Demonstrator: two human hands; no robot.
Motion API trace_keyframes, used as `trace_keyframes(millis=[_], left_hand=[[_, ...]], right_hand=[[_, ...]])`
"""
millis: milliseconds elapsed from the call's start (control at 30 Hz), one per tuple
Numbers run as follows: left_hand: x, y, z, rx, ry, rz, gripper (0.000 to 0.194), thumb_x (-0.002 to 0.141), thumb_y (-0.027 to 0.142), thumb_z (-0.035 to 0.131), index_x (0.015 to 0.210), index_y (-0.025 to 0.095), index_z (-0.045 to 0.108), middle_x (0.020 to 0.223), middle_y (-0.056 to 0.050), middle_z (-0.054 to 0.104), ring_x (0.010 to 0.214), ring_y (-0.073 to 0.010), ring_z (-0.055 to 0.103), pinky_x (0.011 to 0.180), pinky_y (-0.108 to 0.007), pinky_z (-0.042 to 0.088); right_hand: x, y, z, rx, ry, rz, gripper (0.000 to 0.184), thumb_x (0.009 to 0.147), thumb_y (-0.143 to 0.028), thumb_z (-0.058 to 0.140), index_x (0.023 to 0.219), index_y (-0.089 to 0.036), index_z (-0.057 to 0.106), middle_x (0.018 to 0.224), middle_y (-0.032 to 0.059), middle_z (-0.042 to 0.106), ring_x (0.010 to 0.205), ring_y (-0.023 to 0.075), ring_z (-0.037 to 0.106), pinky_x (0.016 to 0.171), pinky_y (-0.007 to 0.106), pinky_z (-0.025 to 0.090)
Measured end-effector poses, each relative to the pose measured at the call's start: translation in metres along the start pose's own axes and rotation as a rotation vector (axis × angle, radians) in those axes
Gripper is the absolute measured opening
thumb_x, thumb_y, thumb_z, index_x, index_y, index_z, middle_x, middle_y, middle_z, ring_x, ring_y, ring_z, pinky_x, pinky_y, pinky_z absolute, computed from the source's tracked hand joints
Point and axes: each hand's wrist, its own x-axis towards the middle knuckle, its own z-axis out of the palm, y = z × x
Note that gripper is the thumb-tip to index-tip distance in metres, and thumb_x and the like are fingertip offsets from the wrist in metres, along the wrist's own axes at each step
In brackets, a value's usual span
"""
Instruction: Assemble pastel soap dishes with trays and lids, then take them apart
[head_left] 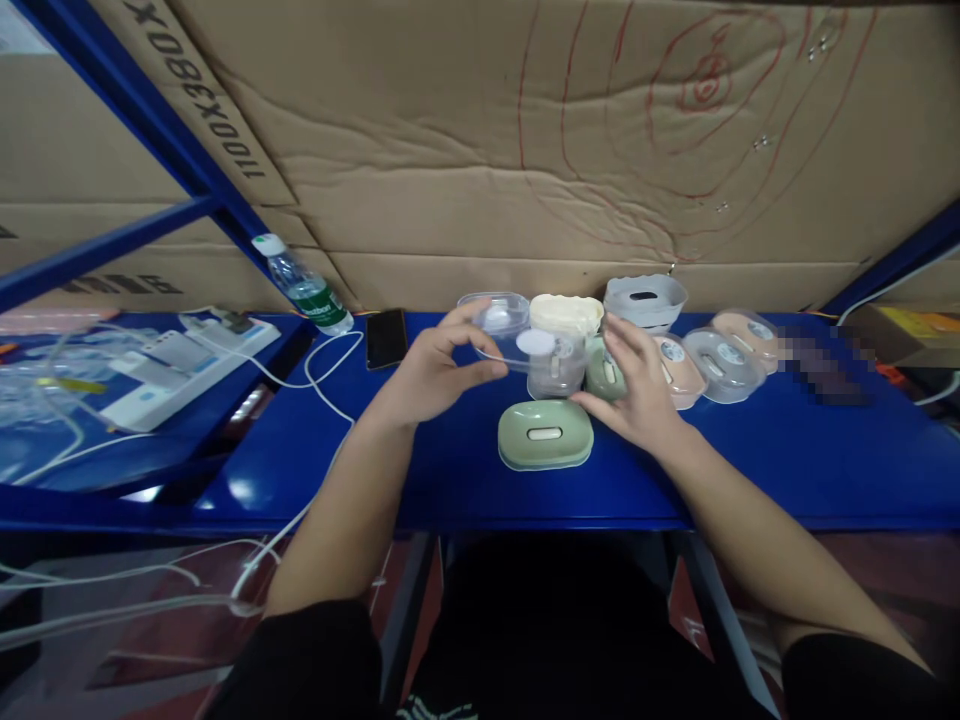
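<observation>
The left hand [431,375] is clamped on a clear lid [499,325], raised above the blue counter [750,460]. The right hand [637,390], fingers spread, rests against a green soap box [604,370]. One green box [545,434] lies closed in front (apparently finished); several cases [720,360] behind await handling.

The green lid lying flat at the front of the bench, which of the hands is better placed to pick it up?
Probably the right hand: it is open, holds nothing and hovers just above the green lid. The left hand is pinching a clear lid.
</observation>
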Motion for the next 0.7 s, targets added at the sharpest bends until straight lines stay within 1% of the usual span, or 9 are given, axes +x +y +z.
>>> trace_keyframes(millis=[67, 133, 167, 233, 267, 333, 433, 600, 700], left_hand=[[-0.004, 0.013, 0.012, -0.022, -0.098, 0.038, 0.04, 0.096, 0.065, 0.079, 0.093, 0.025, 0.076, 0.156, -0.012, 0.069, 0.154, -0.0351, 0.059, 0.127, -0.06, 0.047], [-0.006, 0.019, 0.026, 0.046, -0.041, 0.07, 0.044, 0.105, 0.067, 0.065, 0.104, 0.024, 0.075, 0.157, -0.015, 0.067, 0.153, -0.0328, 0.059, 0.125, -0.057, 0.048], [-0.007, 0.02, 0.032, 0.117, 0.025, 0.097, 0.046, 0.108, 0.067, 0.06, 0.113, 0.024, 0.074, 0.16, -0.016, 0.064, 0.154, -0.0321, 0.057, 0.126, -0.056, 0.047], [-0.008, 0.02, 0.041, 0.295, 0.12, 0.191, 0.055, 0.106, 0.071, 0.06, 0.133, 0.024, 0.069, 0.164, -0.017, 0.059, 0.158, -0.034, 0.052, 0.131, -0.058, 0.039], [-0.009, 0.021, 0.044, 0.381, 0.118, 0.248, 0.063, 0.101, 0.074, 0.066, 0.141, 0.025, 0.066, 0.166, -0.017, 0.058, 0.16, -0.0365, 0.049, 0.133, -0.059, 0.035], [-0.011, 0.023, 0.047, 0.514, 0.016, 0.341, 0.078, 0.092, 0.073, 0.078, 0.152, 0.026, 0.061, 0.166, -0.017, 0.058, 0.158, -0.0399, 0.051, 0.132, -0.059, 0.033], [-0.014, 0.029, 0.049, 0.611, -0.172, 0.325, 0.081, 0.091, 0.06, 0.082, 0.158, 0.024, 0.055, 0.162, -0.017, 0.062, 0.146, -0.0373, 0.063, 0.122, -0.053, 0.046], [-0.018, 0.038, 0.05, 0.638, -0.328, 0.222, 0.103, 0.085, 0.058, 0.081, 0.169, 0.015, 0.039, 0.166, -0.024, 0.055, 0.146, -0.0419, 0.062, 0.113, -0.054, 0.055], [-0.019, 0.04, 0.049, 0.618, -0.416, 0.158, 0.108, 0.082, 0.054, 0.08, 0.171, 0.014, 0.034, 0.167, -0.025, 0.054, 0.148, -0.0419, 0.061, 0.116, -0.053, 0.055]], right_hand=[[-0.002, 0.0, 0.003, 0.04, 0.005, -0.061, 0.04, 0.099, -0.043, 0.079, 0.137, -0.035, 0.071, 0.144, 0.0101, 0.075, 0.14, 0.0377, 0.068, 0.117, 0.065, 0.055], [-0.005, -0.002, 0.008, 0.137, 0.026, -0.045, 0.018, 0.101, -0.036, 0.076, 0.118, -0.032, 0.076, 0.119, 0.0065, 0.083, 0.122, 0.0331, 0.077, 0.106, 0.058, 0.062], [-0.006, -0.003, 0.01, 0.208, 0.046, 0.016, 0.015, 0.1, -0.036, 0.077, 0.114, -0.03, 0.076, 0.109, 0.0054, 0.083, 0.112, 0.0312, 0.079, 0.101, 0.054, 0.065], [-0.007, -0.007, 0.014, 0.408, 0.058, 0.203, 0.028, 0.099, -0.044, 0.08, 0.121, -0.029, 0.073, 0.096, 0.0034, 0.081, 0.095, 0.0272, 0.081, 0.088, 0.047, 0.068], [-0.007, -0.008, 0.016, 0.534, 0.035, 0.301, 0.039, 0.098, -0.05, 0.081, 0.13, -0.029, 0.07, 0.092, 0.0015, 0.079, 0.086, 0.0251, 0.08, 0.081, 0.044, 0.068], [-0.005, -0.011, 0.017, 0.781, -0.079, 0.457, 0.062, 0.096, -0.058, 0.083, 0.148, -0.034, 0.059, 0.083, -0.0033, 0.075, 0.072, 0.0219, 0.078, 0.066, 0.038, 0.066], [-0.001, -0.011, 0.017, 0.975, -0.275, 0.58, 0.079, 0.092, -0.061, 0.085, 0.158, -0.037, 0.049, 0.079, -0.0055, 0.073, 0.064, 0.0211, 0.076, 0.054, 0.033, 0.061], [0.0, -0.008, 0.015, 0.972, -0.356, 0.63, 0.079, 0.093, -0.068, 0.081, 0.159, -0.036, 0.051, 0.081, -0.0039, 0.074, 0.064, 0.0213, 0.075, 0.052, 0.033, 0.061], [-0.001, -0.006, 0.007, 0.707, -0.381, 0.501, 0.071, 0.093, -0.065, 0.082, 0.152, -0.031, 0.064, 0.082, -0.0015, 0.076, 0.067, 0.0194, 0.073, 0.061, 0.034, 0.061]])
